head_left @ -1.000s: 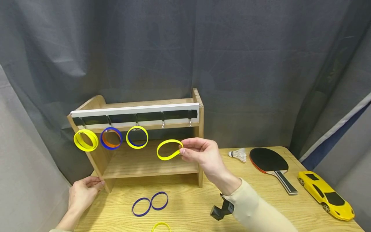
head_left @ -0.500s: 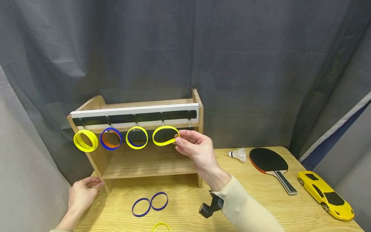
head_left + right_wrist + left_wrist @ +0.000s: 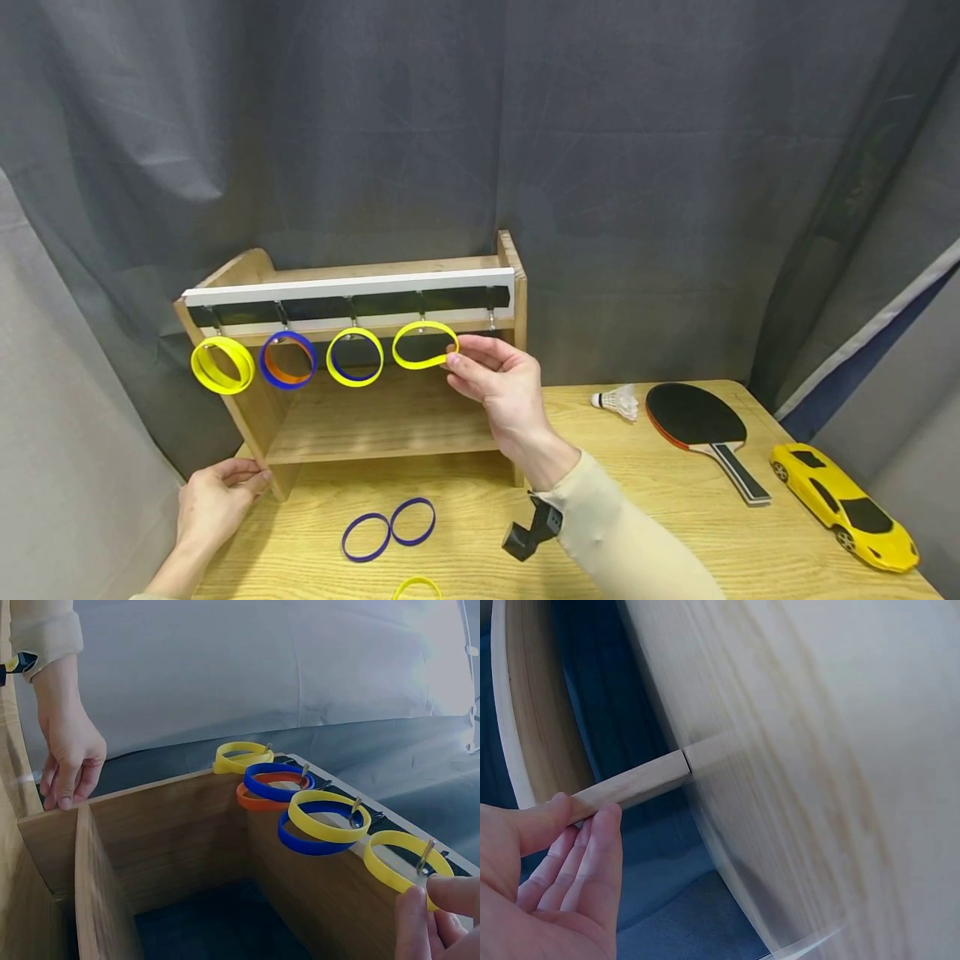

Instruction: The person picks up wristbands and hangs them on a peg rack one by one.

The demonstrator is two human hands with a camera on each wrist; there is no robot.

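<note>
My right hand point(image 3: 512, 396) pinches a yellow silicone wristband point(image 3: 411, 365) between thumb and fingers at its right side. This band overlaps the fourth hook of the rack, and in the right wrist view the metal hook point(image 3: 425, 859) shows inside its loop. My left hand point(image 3: 215, 502) pinches the lower front edge of the wooden shelf's left side panel point(image 3: 634, 778). On the three hooks to the left hang a yellow pair point(image 3: 222, 386), a blue band with an orange one point(image 3: 288, 382), and a yellow band point(image 3: 330, 358) with a blue one.
The fifth hook point(image 3: 492, 320) carries no band. Two dark blue bands point(image 3: 365, 558) and a yellow band point(image 3: 417, 580) lie on the table in front of the shelf point(image 3: 390, 429). To the right are a shuttlecock point(image 3: 618, 402), a table tennis bat point(image 3: 693, 414) and a yellow toy car point(image 3: 840, 504).
My right hand has moved up and left, bringing the yellow wristband from below the rack to the fourth hook. The left hand has stayed at the shelf's side panel.
</note>
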